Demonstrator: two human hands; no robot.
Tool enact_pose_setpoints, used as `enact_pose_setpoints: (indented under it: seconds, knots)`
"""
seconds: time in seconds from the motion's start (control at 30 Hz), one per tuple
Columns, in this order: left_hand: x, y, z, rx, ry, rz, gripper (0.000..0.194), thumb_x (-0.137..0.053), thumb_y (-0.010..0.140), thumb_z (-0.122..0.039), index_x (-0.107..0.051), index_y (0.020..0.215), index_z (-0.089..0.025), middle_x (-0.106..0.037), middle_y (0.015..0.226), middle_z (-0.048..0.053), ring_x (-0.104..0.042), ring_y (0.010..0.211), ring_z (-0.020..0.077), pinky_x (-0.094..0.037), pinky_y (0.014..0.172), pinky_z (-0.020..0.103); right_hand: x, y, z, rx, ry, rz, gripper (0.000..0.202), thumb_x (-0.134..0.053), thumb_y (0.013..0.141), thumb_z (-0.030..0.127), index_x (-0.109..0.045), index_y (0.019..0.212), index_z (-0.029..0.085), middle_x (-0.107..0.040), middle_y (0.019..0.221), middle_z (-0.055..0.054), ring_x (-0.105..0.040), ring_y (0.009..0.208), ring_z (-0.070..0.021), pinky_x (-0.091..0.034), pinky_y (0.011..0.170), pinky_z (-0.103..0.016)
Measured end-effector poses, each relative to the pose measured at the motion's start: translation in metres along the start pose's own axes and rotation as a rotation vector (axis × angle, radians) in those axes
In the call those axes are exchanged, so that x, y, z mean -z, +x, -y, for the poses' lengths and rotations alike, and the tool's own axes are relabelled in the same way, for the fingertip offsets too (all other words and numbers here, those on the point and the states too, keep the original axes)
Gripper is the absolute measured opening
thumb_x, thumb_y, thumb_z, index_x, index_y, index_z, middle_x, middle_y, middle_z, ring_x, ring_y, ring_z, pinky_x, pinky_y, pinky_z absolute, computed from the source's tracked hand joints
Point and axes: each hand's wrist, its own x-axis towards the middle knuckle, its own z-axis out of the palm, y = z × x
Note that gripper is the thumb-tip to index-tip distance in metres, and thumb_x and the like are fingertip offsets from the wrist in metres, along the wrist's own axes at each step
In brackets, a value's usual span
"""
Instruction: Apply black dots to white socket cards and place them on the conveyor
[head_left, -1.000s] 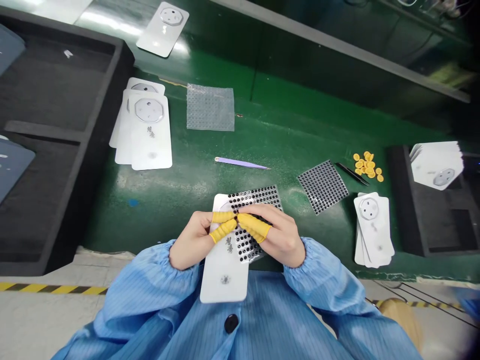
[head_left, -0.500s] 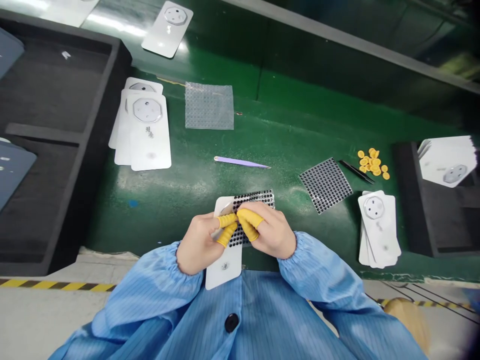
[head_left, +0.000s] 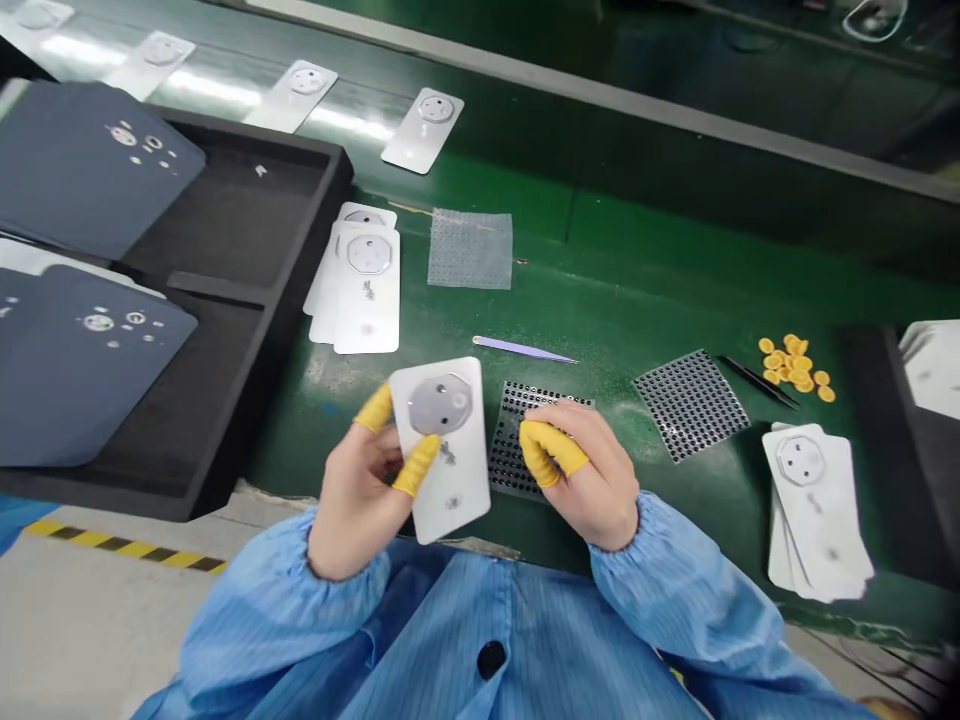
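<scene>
A white phone back panel (head_left: 463, 500) with a grey octagonal camera area is tilted up in my left hand (head_left: 352, 510). The thumb presses on its front, just below the camera area, and the index finger is at its left edge. My right hand (head_left: 589, 480) is closed in a pinch over a sheet of small black dots (head_left: 514, 455). Whatever may be between those fingertips is too small to make out. Yellow finger cots cover the thumb and index finger of both hands. Behind the panel and the sheet lies a pair of purple tweezers (head_left: 525, 350).
White panels (head_left: 371, 310) are stacked at left, others (head_left: 825, 520) at right. Another dotted sheet (head_left: 690, 405), black tweezers (head_left: 759, 382) and yellow finger cots (head_left: 796, 365) lie at right. A black tray (head_left: 300, 250) holds dark blue panels (head_left: 97, 390). A translucent sheet (head_left: 470, 250) lies farther back.
My hands have moved apart from a shared pinch over the dotted sheet. My left hand now holds the panel raised, left of the sheet. The view has swung left.
</scene>
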Motion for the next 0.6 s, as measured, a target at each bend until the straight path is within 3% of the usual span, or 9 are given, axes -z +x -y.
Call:
enact_pose_setpoints:
  seconds: [0.1,0.23,0.4,0.6]
  knots:
    - [-0.019,-0.01,-0.01,-0.07,0.032,0.12,0.039,-0.068,0.079,-0.022,-0.06,0.117,-0.015,-0.077,0.086,0.007,-0.073,0.071,0.0194,-0.06,0.061,0.023,0.008,0.02,0.015,0.127,0.02,0.082,0.026,-0.045,0.088,0.009,-0.061,0.108,0.016,-0.07,0.102,-0.008,-0.065,0.095,-0.0186,-0.053,0.096,-0.041]
    - [-0.03,-0.014,-0.016,-0.119,0.029,0.188,0.041,-0.068,0.075,-0.014,-0.062,0.115,-0.018,-0.077,0.084,0.003,-0.073,0.069,0.0184,-0.06,0.059,0.023,0.014,0.024,0.02,0.302,-0.066,0.173,0.026,-0.043,0.086,0.007,-0.062,0.104,0.01,-0.069,0.107,-0.015,-0.063,0.107,-0.0235,-0.052,0.096,-0.045]
    - [-0.03,-0.015,-0.017,-0.136,0.047,0.184,0.035,-0.065,0.074,-0.011,-0.065,0.107,-0.02,-0.077,0.084,0.001,-0.072,0.066,0.0171,-0.06,0.058,0.022,0.017,0.009,0.019,0.257,-0.124,0.227,0.027,-0.054,0.088,0.022,-0.062,0.109,0.008,-0.063,0.121,-0.019,-0.052,0.124,-0.0289,-0.05,0.099,-0.049]
    - [-0.032,-0.014,-0.017,-0.204,0.137,0.208,0.033,-0.064,0.071,-0.007,-0.066,0.102,-0.018,-0.077,0.081,0.001,-0.072,0.066,0.0166,-0.06,0.06,0.021,0.019,0.012,0.017,0.257,-0.113,0.242,0.023,-0.051,0.088,0.02,-0.063,0.106,0.011,-0.063,0.122,-0.018,-0.054,0.122,-0.0275,-0.05,0.098,-0.048]
